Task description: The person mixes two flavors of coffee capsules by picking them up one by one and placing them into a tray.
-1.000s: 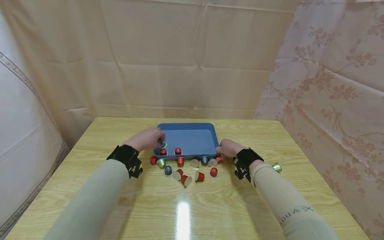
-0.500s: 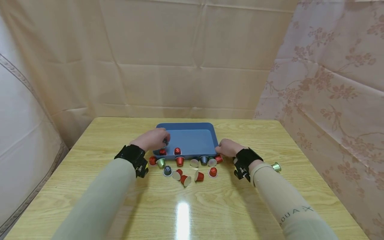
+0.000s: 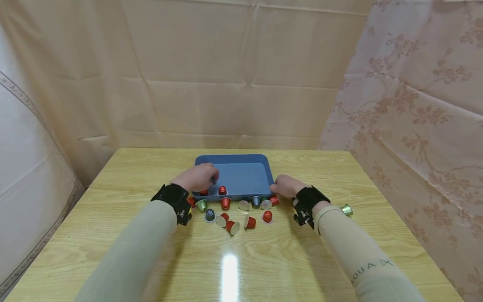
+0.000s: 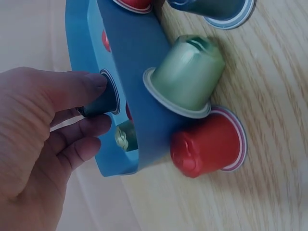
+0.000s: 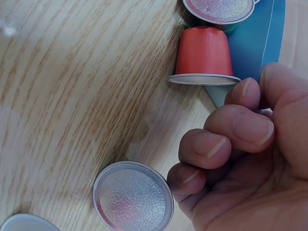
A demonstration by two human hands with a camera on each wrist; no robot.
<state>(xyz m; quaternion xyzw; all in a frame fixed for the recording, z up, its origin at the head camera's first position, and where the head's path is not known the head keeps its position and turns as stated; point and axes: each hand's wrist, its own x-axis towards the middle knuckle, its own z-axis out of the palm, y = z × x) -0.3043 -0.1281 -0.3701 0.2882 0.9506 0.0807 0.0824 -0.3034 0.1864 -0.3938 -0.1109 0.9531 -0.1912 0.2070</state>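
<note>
1. Carrying the dark blue capsule (image 4: 102, 102), your left hand (image 3: 196, 178) has shifted rightward over the last second, from the left end of the tray (image 3: 245, 172) to farther inside its left half. Your right hand (image 3: 288, 186) has stayed at the tray's near right corner.
2. For the work in hand, you can judge the placing unfinished: the capsule is within the tray's walls, but your left thumb and fingers pinch it, its rim seemingly turned toward the tray floor.
3. Your right hand has its fingers curled and appears to pinch the tray's corner, which probably steadies it.
4. Inside the tray, a small green capsule (image 4: 126, 136) sits at the left end, and two red capsules (image 3: 222, 190) sit along the near wall, one partly covered by your left hand.
5. Watch the tray's near wall: a row of capsules (image 3: 225, 204) crowds its outer side, and a low sweep there could knock them.
6. Your easiest room is the bare tray floor right of your left hand, up to the far wall. Left of the tray, the tabletop (image 3: 294, 272) also gives you space for withdrawing.
</note>
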